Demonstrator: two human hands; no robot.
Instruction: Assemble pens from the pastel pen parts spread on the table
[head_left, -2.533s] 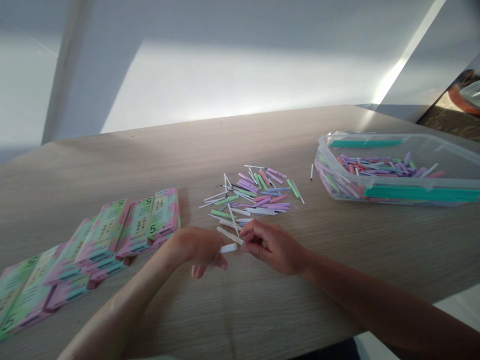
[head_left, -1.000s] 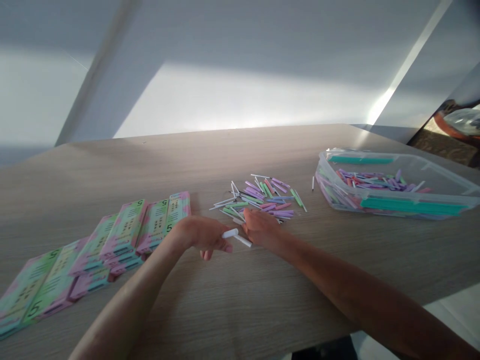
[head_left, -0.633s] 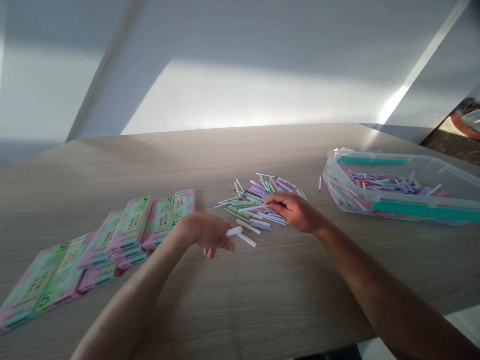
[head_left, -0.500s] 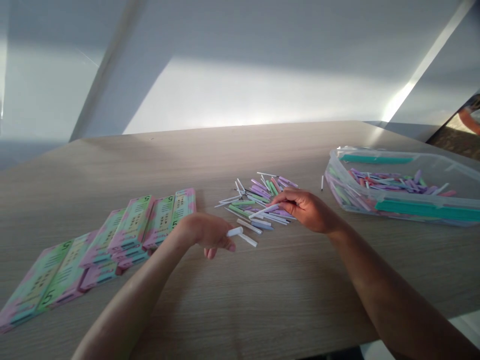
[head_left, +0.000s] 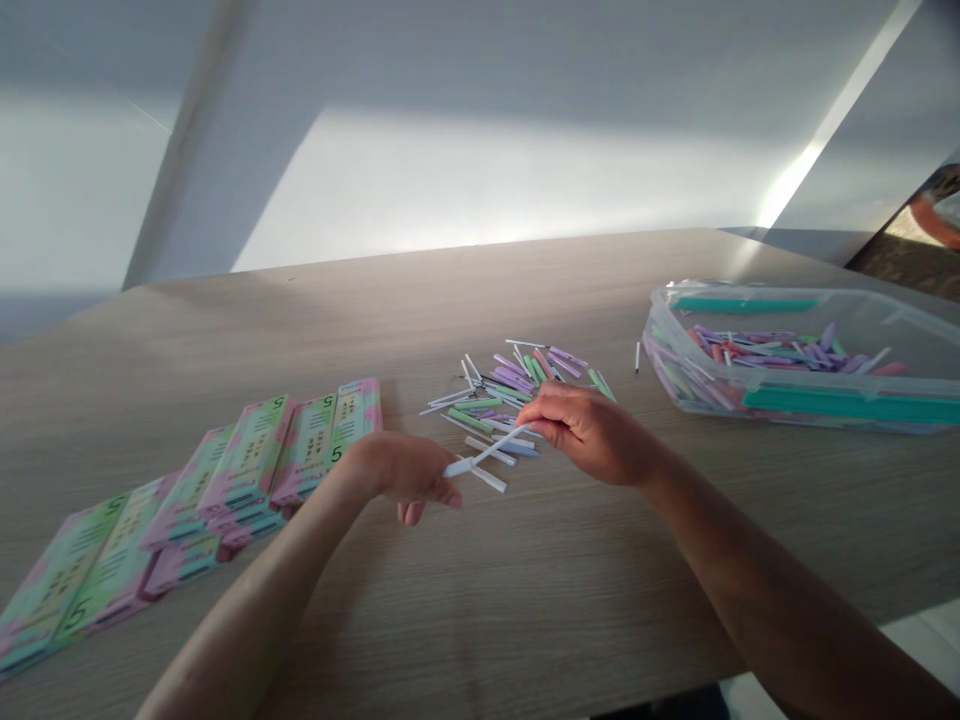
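Note:
My left hand (head_left: 412,470) is closed around short white tubes. One white tube (head_left: 459,467) sticks out to the right from its fingers, and a second white tube (head_left: 491,481) points down and right. A thin white stick (head_left: 501,441) is pinched between the thumb and fingers of my right hand (head_left: 592,430). The stick's lower left end meets the first white tube; whether it goes inside is too small to tell. Just behind both hands is a loose pile of slim pen-like sticks (head_left: 513,376) in purple, green, pink and white, some with dark tips.
Stacks of pastel boxes (head_left: 247,450) marked with a 5 lie at the left. A clear plastic bin (head_left: 855,402) with teal strips, holding many similar sticks, stands at the right. One loose white stick (head_left: 637,357) lies beside it. A pale wall (head_left: 480,180) rises behind the table.
My right hand has moved left and slightly down from the pile, bringing the thin white stick to the tube in my left hand. The view has shifted slightly.

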